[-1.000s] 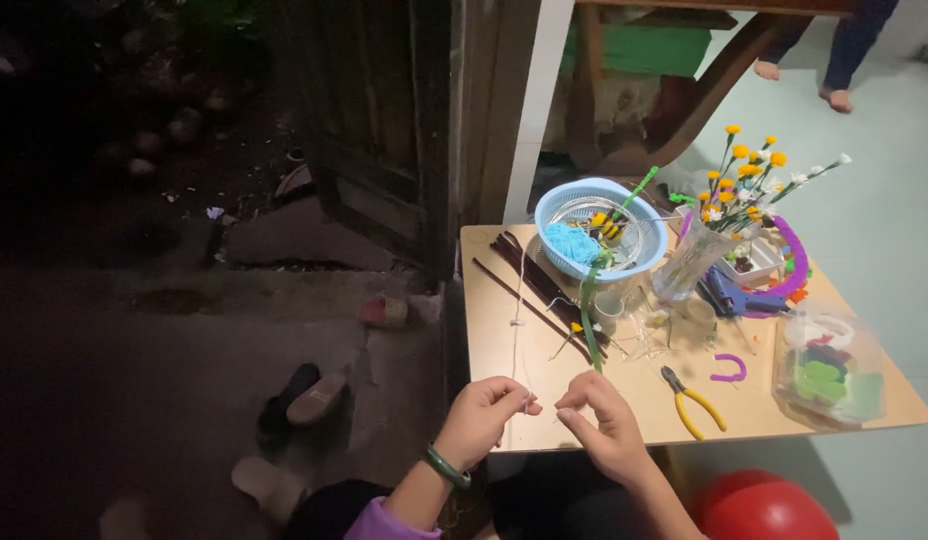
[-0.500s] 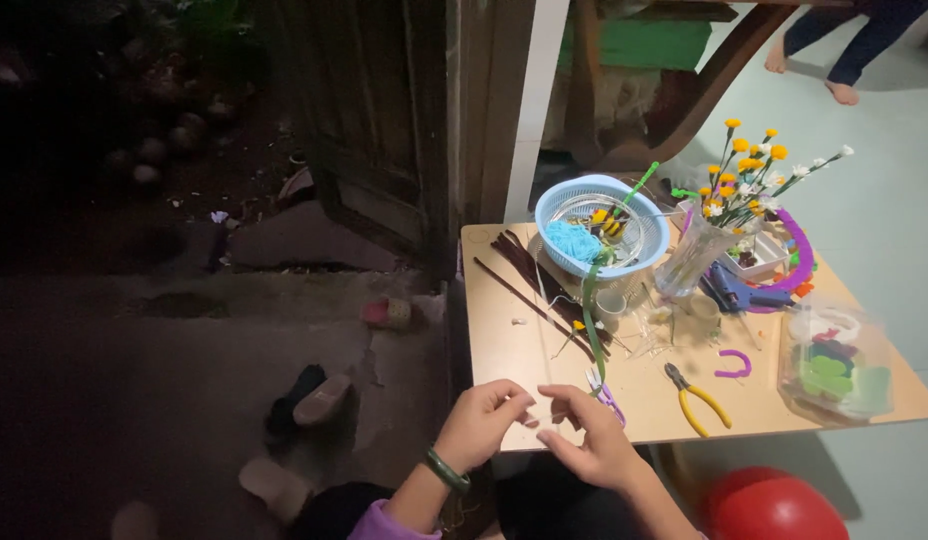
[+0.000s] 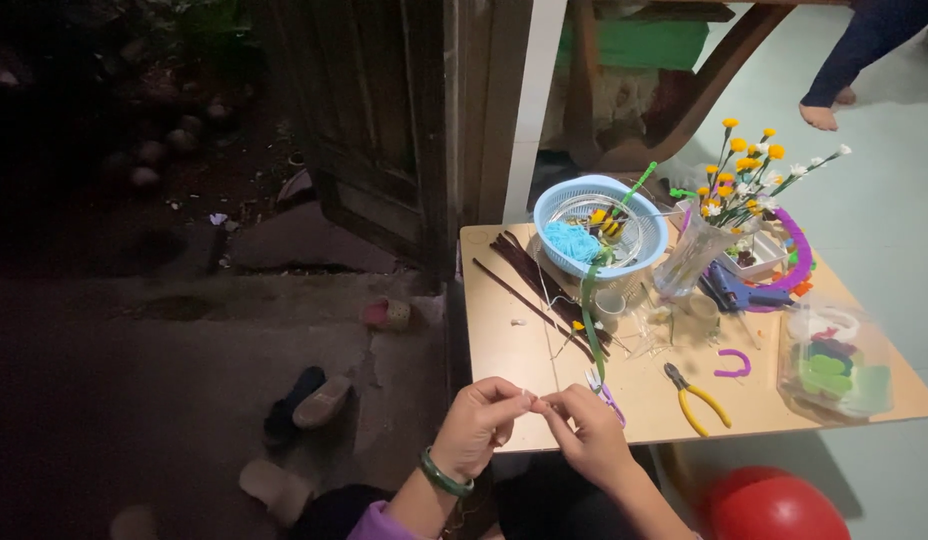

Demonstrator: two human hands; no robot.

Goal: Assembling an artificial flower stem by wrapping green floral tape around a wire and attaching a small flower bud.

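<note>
Both hands meet at the near edge of the light wooden surface [image 3: 504, 350]. Left hand [image 3: 481, 425], green bangle at the wrist, and right hand [image 3: 584, 435] now sit closer together than half a second ago, fingertips almost touching. The fingers of each hand are pinched narrow on a thin pale wire [image 3: 536, 402] that spans the small gap between them; what lies at the pinch point is too small to tell. Compared with a second ago the hands have drawn in and lowered slightly toward the body; judged as fine twisting or threading work now under way on the wire. Just beyond the right hand lie small purple-handled scissors [image 3: 606, 392], and further right yellow-handled pliers [image 3: 696, 397]. A long green stem [image 3: 590, 310] runs from the scissors up to the blue plastic basket [image 3: 644, 250] holding blue yarn. Beside it stands a clear vase of yellow and white handmade flowers [image 3: 734, 190]. Dark brown sticks [image 3: 529, 275] lie left of the basket.
</note>
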